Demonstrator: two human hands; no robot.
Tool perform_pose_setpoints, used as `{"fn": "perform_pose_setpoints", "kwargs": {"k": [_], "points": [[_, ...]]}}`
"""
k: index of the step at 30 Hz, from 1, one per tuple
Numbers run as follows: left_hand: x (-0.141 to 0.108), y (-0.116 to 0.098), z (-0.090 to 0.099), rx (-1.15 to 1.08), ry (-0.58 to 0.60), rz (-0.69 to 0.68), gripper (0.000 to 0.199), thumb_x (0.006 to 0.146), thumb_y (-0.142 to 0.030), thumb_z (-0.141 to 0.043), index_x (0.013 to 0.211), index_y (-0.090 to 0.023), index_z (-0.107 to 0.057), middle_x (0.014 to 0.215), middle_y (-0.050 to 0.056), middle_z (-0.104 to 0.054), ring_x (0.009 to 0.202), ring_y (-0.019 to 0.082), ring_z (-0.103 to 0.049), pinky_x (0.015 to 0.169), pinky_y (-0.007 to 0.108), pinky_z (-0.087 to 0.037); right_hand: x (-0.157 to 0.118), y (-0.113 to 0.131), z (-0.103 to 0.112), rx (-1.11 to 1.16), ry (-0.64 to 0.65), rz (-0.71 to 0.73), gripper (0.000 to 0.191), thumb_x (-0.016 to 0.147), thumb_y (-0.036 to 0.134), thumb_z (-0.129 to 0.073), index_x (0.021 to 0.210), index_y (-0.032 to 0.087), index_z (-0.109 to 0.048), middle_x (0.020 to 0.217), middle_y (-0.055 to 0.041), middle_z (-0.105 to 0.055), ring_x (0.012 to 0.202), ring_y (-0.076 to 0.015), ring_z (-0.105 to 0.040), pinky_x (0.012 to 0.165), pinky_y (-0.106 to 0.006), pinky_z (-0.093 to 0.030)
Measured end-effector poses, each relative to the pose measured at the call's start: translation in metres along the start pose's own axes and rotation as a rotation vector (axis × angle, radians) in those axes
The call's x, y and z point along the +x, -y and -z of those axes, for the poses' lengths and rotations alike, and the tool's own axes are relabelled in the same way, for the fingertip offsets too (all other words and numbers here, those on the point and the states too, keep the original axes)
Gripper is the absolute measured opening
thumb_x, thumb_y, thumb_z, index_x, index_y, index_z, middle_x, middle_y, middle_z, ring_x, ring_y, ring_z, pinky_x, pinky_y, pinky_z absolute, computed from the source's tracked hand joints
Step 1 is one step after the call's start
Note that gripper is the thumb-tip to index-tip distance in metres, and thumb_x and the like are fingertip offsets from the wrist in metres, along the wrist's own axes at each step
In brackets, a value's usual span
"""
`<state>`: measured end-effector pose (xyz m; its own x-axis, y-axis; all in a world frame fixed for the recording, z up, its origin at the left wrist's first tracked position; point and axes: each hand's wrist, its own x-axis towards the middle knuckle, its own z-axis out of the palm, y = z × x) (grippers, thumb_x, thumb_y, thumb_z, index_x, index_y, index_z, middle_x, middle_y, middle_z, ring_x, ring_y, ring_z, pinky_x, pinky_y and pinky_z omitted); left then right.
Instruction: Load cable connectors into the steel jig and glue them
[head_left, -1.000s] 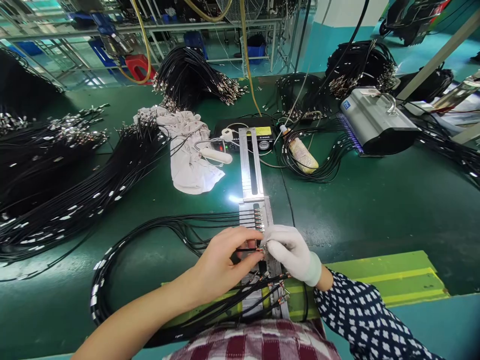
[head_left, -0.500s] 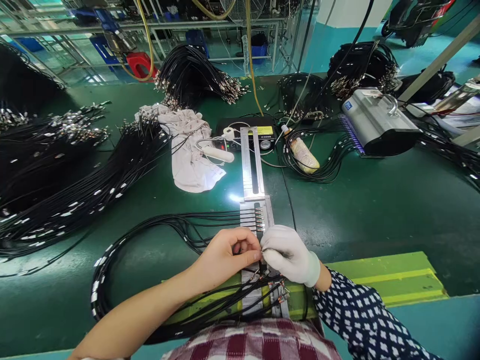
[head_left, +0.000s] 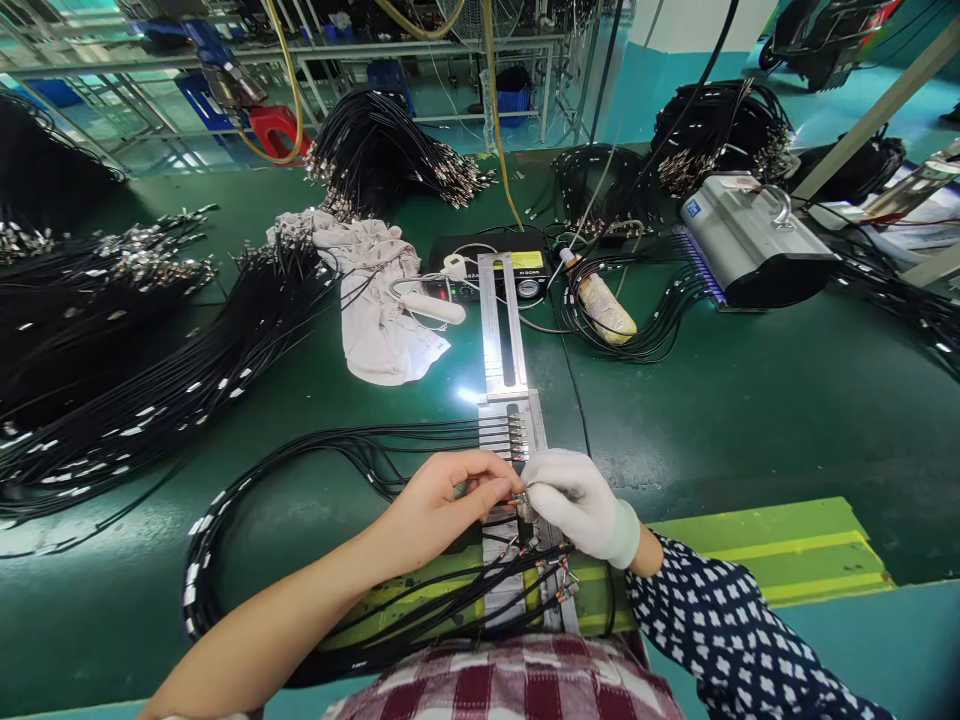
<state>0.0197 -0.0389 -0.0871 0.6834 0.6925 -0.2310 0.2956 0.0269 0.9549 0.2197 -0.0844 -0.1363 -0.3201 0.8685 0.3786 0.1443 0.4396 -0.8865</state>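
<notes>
My bare left hand (head_left: 450, 505) is closed, thumb and forefinger pinching a thin black cable close to its small metal connector (head_left: 517, 498). Meeting it from the right is my right hand (head_left: 574, 505) in a white glove, its fingertips pinched at the tip of that connector. What exactly the glove grips is partly hidden. Both hands are over a slotted metal fixture (head_left: 537, 425). Just beyond them, several cable ends (head_left: 517, 435) lie side by side across it. Loose black cables (head_left: 465, 595) with metal ends cross the fixture's near part.
A white cloth (head_left: 382, 330) and a white-handled tool (head_left: 433, 307) lie ahead, beside a black control box (head_left: 532, 262). A wrapped bottle (head_left: 606, 308) and a silver lamp unit (head_left: 757, 245) stand to the right. Large cable bundles (head_left: 150, 400) cover the left side.
My fingertips have shifted slightly, and the small connector now shows between them. The left thumb has risen a little. The view has moved marginally.
</notes>
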Motion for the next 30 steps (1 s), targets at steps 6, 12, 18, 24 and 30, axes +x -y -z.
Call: {"fn": "perform_pose_setpoints", "kwargs": {"k": [6,12,18,24,30], "points": [[-0.0026,-0.0001,0.0007,0.039,-0.001,-0.066,0.018,0.090,-0.025,-0.058,0.098,-0.017,-0.072,0.085,0.003,-0.070,0.069,0.012,-0.053,0.063,0.022,-0.043,0.0001,0.0000,0.0005,0.050,-0.008,-0.021,0.039,0.101,0.036,-0.045,0.071,0.018,-0.061,0.067,-0.0022,-0.058,0.063,-0.0138,-0.053,0.062,-0.028,-0.042],[-0.0029,-0.0017,-0.0025,0.070,-0.056,-0.107,0.012,0.087,-0.020,-0.059,0.088,-0.015,-0.070,0.075,0.000,-0.065,0.066,0.010,-0.050,0.063,0.021,-0.041,-0.0006,-0.0011,-0.0003,0.050,-0.002,-0.038,0.039,0.101,0.037,-0.044,0.071,0.018,-0.061,0.068,-0.0025,-0.059,0.064,-0.0143,-0.053,0.063,-0.028,-0.043],[-0.0029,-0.0011,-0.0024,0.110,-0.027,-0.093,0.011,0.091,-0.020,-0.054,0.087,-0.016,-0.064,0.072,-0.002,-0.058,0.065,0.009,-0.047,0.061,0.021,-0.039,-0.0010,-0.0038,-0.0013,0.087,0.019,-0.046,0.038,0.101,0.034,-0.045,0.070,0.018,-0.060,0.068,-0.0015,-0.058,0.065,-0.0135,-0.052,0.065,-0.027,-0.043],[-0.0030,0.0030,-0.0027,0.036,0.006,-0.087,0.015,0.100,-0.029,-0.044,0.099,-0.019,-0.055,0.082,-0.001,-0.057,0.074,0.012,-0.052,0.068,0.023,-0.042,-0.0012,-0.0057,-0.0019,0.065,0.030,-0.089,0.043,0.101,0.042,-0.042,0.067,0.018,-0.054,0.067,-0.0010,-0.053,0.062,-0.0134,-0.048,0.061,-0.028,-0.040],[0.0009,0.0030,-0.0057,0.022,0.079,-0.043,0.014,0.093,-0.031,-0.058,0.090,-0.018,-0.055,0.077,-0.003,-0.054,0.068,0.010,-0.044,0.062,0.022,-0.036,-0.0003,-0.0042,-0.0021,0.009,0.069,-0.049,0.046,0.103,0.043,-0.038,0.066,0.019,-0.052,0.066,-0.0008,-0.053,0.062,-0.0135,-0.049,0.061,-0.028,-0.041]]}}
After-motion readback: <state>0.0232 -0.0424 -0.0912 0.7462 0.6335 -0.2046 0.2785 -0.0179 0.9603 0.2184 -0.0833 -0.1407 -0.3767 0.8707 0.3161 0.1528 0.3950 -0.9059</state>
